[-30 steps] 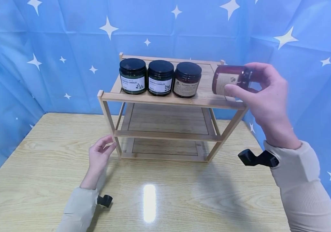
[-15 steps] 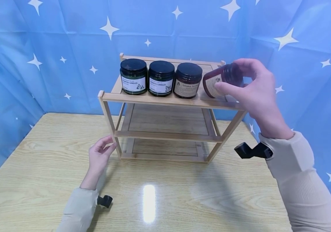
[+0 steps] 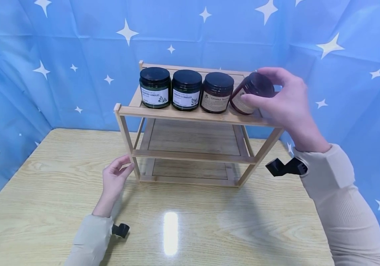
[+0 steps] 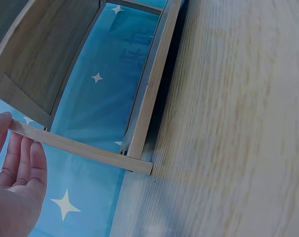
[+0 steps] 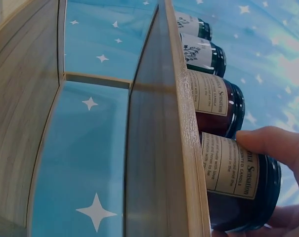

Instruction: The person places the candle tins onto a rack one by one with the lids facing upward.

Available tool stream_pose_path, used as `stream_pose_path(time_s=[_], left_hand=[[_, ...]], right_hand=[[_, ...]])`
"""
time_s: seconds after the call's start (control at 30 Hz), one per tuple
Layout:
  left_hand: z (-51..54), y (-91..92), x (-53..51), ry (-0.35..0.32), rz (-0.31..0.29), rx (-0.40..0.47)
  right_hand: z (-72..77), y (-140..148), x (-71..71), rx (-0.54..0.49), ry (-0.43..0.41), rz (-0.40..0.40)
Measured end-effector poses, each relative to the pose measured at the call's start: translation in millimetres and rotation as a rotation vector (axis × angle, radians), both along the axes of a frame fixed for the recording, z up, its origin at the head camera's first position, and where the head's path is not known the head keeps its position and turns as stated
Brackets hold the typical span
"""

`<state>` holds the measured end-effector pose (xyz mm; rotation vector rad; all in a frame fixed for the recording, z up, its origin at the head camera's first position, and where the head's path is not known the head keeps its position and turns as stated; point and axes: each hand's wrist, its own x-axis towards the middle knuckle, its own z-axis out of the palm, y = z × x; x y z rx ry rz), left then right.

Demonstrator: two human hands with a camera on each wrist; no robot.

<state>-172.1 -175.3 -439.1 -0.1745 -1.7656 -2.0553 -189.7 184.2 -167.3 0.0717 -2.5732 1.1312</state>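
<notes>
My right hand point(image 3: 291, 103) grips a brown scented candle jar point(image 3: 249, 88) with a black lid, thumb at its cream label and fingers round the lid side. The jar leans left, its base at the top board of a wooden shelf rack point(image 3: 190, 115). Close on its left stands another brown candle jar point(image 3: 217, 94). Two green candle jars point(image 3: 186, 90) with white labels complete the row. Low at the rack's left side, my left hand point(image 3: 115, 177) pinches a front leg point(image 4: 75, 146) between thumb and fingers. Parts of the right fingers are hidden behind the jar.
Beneath the top board the rack has a middle shelf point(image 3: 193, 136) and a bottom shelf point(image 3: 190, 169). It stands on a light wood table point(image 3: 210, 221). A blue curtain point(image 3: 87, 55) with white stars hangs behind and at both sides.
My right hand has brought its candle jar left and down beside the other brown one, turning it from lying sideways towards upright. The left hand has stayed at the rack's leg.
</notes>
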Motion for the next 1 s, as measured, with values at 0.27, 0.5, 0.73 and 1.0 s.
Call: stream_pose_path(time_s=[0.27,0.5,0.73,1.0], left_hand=[[0.5,1.3,-1.5,-0.01,-0.004,0.006],[0.4,0.6,-2.1,-0.012,0.002,-0.007],[-0.1,-0.1,-2.5,-0.014,0.001,-0.004],[-0.8,-0.8,-1.5,0.001,0.009,0.009]], right_hand=[[1.3,-3,-3.6,0.056,-0.006,0.017],[2.3,-7,-6.2,0.076,-0.022,0.044],[-1.7,-9,-6.9,0.082,-0.02,0.034],[-10.8,-10,-3.9,0.021,0.076,0.07]])
